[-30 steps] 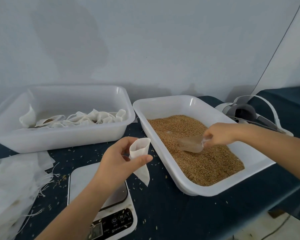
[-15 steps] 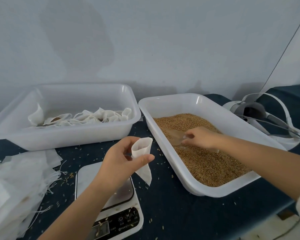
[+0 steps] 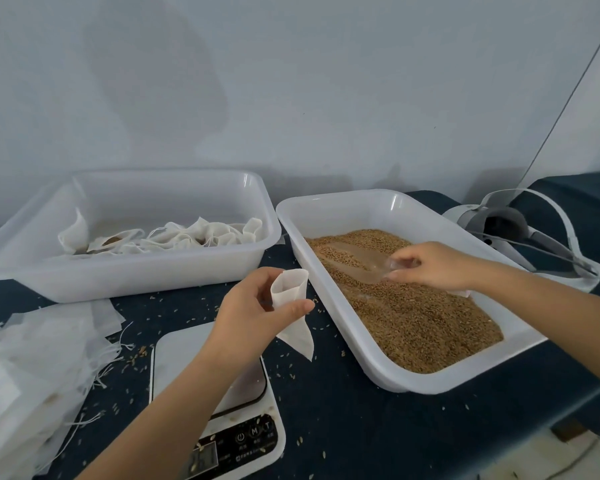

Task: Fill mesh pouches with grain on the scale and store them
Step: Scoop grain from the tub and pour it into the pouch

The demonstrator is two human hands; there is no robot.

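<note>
Nearest, below the left wrist, sits the flat white digital kitchen scale [image 3: 201, 386] w/ dark button panel, pan bare — prob. parked there so the pouch can drop straight down onto it for weighing. Left of that forearm, a loose stack of thin white empty mesh pouches [image 3: 39, 368] w/ trailing drawstrings, within easy reach for the next pick. Stray grains dot the dark blue cloth-covered table [image 3: 343, 427] around both. The left hand [image 3: 253, 310] pinches a small white mesh pouch [image 3: 291, 303] btwn thumb and curled fingers, mouth held up and spread into an open funnel, bottom corner hanging free just above the scale's far right edge; pouch looks empty so far. It's held right beside the near rim of the white rectangular plastic tray [image 3: 329, 303], likely to keep the scoop's trip short and spills low. Right of the pouch, the right hand [image 3: 430, 265] grips the handle of a clear plastic scoop [image 3: 354, 261], bowl lying in the golden-brown grain [image 3: 413, 313] w/ some loaded, pointing toward the pouch side. Beyond the left hand, a second white plastic tray [image 3: 125, 271] holds filled, tied pouches [image 3: 174, 235] — storage end of the job. Far right past the right wrist, a white-grey headset device [image 3: 520, 233] lies unused.
</note>
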